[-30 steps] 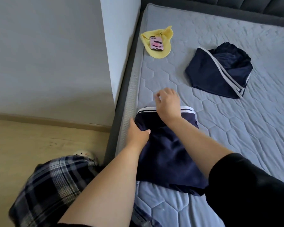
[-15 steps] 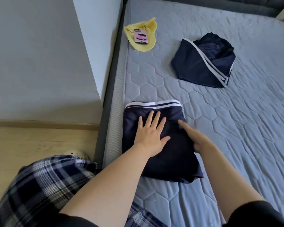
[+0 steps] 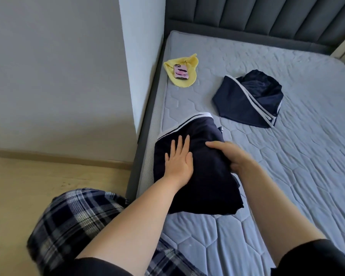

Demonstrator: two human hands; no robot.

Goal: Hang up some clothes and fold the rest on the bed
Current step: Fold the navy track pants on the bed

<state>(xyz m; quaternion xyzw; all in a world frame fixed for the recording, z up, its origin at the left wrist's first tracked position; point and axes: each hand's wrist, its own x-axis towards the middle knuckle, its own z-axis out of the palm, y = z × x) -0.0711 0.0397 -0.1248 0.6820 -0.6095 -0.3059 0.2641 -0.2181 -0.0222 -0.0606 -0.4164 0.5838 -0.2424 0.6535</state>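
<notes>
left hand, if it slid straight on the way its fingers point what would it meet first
The white striped band at the far edge of the folded navy garment that the left hand presses flat. Past that lies bare mattress, then probably the yellow cloth.

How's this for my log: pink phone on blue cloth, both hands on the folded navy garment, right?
No: head view shows a yellow cloth, not blue; the pink phone lies on it, left hand and right hand on the folded navy garment.
</notes>
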